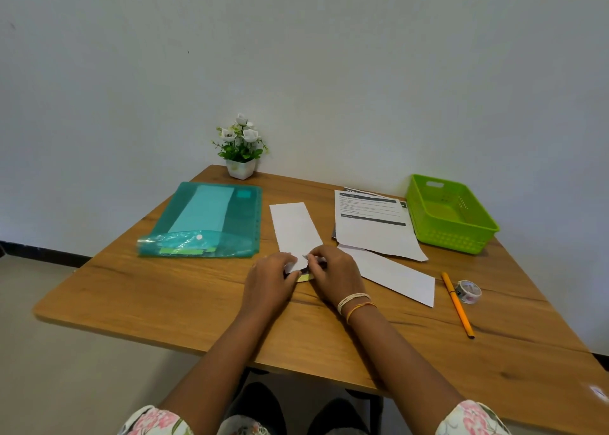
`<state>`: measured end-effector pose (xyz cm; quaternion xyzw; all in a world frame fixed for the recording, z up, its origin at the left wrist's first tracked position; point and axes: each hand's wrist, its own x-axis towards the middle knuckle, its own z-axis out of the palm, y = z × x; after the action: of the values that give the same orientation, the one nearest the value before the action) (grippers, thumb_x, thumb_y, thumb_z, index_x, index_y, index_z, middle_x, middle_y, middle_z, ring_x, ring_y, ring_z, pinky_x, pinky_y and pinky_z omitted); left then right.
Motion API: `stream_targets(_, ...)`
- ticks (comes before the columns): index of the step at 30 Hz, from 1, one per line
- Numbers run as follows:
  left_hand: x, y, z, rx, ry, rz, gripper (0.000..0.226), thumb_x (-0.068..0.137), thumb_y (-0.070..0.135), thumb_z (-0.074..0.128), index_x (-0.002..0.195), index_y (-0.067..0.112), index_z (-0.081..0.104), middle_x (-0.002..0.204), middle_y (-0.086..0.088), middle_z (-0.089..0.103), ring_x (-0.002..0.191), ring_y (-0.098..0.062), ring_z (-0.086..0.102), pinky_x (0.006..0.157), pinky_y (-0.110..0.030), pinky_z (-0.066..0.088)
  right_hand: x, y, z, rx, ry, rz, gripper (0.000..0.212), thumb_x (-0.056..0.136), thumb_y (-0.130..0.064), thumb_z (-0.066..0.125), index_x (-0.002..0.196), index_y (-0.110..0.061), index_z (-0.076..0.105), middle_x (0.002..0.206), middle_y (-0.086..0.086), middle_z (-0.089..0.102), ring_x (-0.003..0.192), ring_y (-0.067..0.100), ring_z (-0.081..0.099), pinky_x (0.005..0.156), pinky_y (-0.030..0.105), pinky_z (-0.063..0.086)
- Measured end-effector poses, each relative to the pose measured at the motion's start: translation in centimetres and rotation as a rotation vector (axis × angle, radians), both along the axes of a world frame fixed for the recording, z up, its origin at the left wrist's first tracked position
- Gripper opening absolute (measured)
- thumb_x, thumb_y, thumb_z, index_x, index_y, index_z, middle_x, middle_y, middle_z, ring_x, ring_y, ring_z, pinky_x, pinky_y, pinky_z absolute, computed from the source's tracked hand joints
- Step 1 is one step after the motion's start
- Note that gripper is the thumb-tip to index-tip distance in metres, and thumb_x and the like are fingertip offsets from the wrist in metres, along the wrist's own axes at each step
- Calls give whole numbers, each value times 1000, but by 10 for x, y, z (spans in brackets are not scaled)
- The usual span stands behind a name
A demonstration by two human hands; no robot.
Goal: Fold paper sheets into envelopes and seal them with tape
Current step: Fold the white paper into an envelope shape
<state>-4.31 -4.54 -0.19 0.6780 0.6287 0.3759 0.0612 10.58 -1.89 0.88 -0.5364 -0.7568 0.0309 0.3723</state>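
A long folded white paper lies in the middle of the wooden table, pointing away from me. My left hand grips its near end with curled fingers, and that end is lifted and bent. My right hand pinches the same end from the right, fingertips meeting the left hand's. A small yellow-green tape roll peeks out just below where the hands meet, mostly hidden. A second folded white paper lies to the right of my right hand.
Printed sheets are stacked at the back right, next to a green plastic basket. An orange pencil and a patterned tape roll lie at the right. A teal plastic folder is on the left, a potted plant at the back.
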Motion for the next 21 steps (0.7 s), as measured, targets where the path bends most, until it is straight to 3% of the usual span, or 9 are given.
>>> stream_targets(4,3,-4,4,61,37,32,22,90,29,63,108,22,71,100,4,72,86,-9,64,70,-25,53,1,-2,-1,-32,10,40,16,91,-29,60,99,-17,69,95,-1,71,85,12,65,75,22,54)
stream_targets(9,2,-8,5,83,61,69,19,90,28,63,105,21,72,96,2,72,83,-12,64,66,-25,49,11,-15,2,-56,-14,89,24,87,-34,63,103,-18,70,99,-2,72,88,11,64,79,28,54)
stream_targets(13,3,-10,7,109,66,88,15,90,25,64,100,20,73,90,1,72,78,-12,63,61,-22,44,41,-13,12,-125,64,-128,28,88,-30,60,112,-16,67,112,3,68,102,18,62,90,27,50)
stream_targets(17,4,-9,7,117,88,108,13,90,24,64,97,19,74,88,1,71,78,-13,62,60,-21,38,74,-2,17,-404,-51,-343,62,82,-47,64,132,-14,51,134,6,53,123,23,49,102,34,42)
stream_targets(21,4,-6,7,96,98,95,13,91,24,63,96,19,73,88,1,70,77,-11,60,60,-22,43,91,4,20,-546,-210,-386,52,88,-50,52,126,-14,52,130,10,53,118,26,51,96,39,45)
